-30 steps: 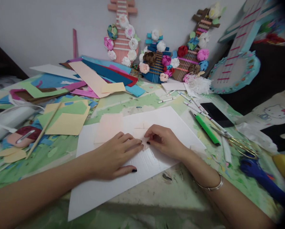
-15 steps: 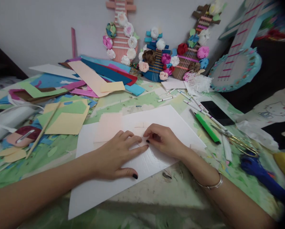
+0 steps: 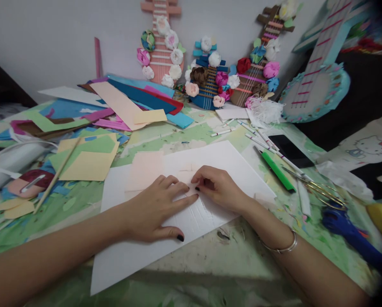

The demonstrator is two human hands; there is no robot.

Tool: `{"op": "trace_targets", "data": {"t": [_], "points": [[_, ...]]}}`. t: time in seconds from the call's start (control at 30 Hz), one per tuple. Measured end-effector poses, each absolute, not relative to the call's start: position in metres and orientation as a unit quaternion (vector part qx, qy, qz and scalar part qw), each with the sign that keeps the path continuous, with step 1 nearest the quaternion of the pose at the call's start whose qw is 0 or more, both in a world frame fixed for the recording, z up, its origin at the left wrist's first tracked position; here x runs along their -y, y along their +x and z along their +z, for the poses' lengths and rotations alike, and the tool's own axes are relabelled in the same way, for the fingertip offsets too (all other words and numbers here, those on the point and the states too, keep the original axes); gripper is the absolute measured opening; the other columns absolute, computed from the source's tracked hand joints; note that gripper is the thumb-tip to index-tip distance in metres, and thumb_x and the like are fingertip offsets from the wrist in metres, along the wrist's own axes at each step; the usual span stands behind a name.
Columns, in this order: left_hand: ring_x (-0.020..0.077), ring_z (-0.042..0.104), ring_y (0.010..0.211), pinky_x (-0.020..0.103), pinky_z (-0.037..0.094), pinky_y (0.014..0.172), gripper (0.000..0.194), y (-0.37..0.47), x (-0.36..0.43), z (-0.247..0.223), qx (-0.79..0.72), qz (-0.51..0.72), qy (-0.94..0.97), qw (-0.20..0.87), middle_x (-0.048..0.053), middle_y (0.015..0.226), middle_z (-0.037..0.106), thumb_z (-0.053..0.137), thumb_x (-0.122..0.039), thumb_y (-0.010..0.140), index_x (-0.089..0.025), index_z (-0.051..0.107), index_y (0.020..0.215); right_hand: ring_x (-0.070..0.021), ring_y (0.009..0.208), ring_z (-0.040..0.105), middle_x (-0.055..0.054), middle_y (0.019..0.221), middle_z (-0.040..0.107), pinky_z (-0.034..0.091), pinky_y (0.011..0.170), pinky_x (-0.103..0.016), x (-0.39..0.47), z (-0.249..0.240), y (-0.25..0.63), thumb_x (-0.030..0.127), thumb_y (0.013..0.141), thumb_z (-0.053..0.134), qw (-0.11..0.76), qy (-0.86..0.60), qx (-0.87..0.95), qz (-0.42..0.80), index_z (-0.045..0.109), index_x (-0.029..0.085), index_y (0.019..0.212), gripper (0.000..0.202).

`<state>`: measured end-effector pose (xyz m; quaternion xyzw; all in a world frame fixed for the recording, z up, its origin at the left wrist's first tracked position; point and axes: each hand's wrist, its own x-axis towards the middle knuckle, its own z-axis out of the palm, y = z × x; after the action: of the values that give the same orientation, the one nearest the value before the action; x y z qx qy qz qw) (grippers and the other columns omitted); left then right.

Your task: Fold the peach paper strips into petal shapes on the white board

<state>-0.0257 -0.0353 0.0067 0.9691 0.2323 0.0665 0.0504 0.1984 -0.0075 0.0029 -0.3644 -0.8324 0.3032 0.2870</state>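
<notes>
on the white sheet (image 3: pixel 120 260), the left hand (image 3: pixel 150 209) lies flat, its grip released, one finger now stretched nearer to the right hand (image 3: pixel 219 189), whose grip is bent low, holding what i cannot tell, just before the small pale paper pieces (image 3: pixel 187 167), with the pink paper (image 3: pixel 147 167) beside them, toward the left.

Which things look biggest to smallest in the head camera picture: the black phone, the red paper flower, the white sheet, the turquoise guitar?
Largest to smallest, by how much picture each fills:
1. White sheet
2. Turquoise guitar
3. Black phone
4. Red paper flower
</notes>
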Motion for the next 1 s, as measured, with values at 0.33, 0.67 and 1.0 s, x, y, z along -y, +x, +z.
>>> {"op": "trace_targets", "data": {"t": [0.33,0.67,1.0], "points": [[0.032,0.04,0.101,0.048,0.032,0.087,0.07,-0.025,0.036,0.007,-0.243,0.077,0.965,0.069,0.015,0.123,0.047,0.045,-0.063,0.082,-0.024,0.034,0.139,-0.0225,0.106,0.046,-0.006,0.108,0.056,0.038,0.09,-0.04,0.009,0.011,0.206,0.01,0.074,0.058,0.228,-0.377,0.862,0.251,0.055,0.023,0.104,0.033],[0.0329,0.04,0.101,0.049,0.032,0.085,0.069,-0.022,0.037,0.008,-0.248,0.074,0.963,0.069,0.016,0.123,0.046,0.045,-0.064,0.081,-0.024,0.037,0.137,-0.0288,0.122,0.035,-0.007,0.123,0.048,0.03,0.097,-0.051,0.002,0.008,0.215,0.008,0.069,0.056,0.21,-0.463,0.821,0.259,0.052,0.027,0.111,0.047],[0.032,0.04,0.102,0.048,0.033,0.086,0.068,-0.017,0.036,0.007,-0.268,0.1,0.953,0.096,0.015,0.12,0.046,0.045,-0.067,0.08,-0.024,0.043,0.133,-0.029,0.122,0.035,-0.007,0.121,0.049,0.03,0.098,-0.053,0.0,0.007,0.217,0.008,0.068,0.057,0.225,-0.477,0.805,0.272,0.053,0.027,0.11,0.046]]}}
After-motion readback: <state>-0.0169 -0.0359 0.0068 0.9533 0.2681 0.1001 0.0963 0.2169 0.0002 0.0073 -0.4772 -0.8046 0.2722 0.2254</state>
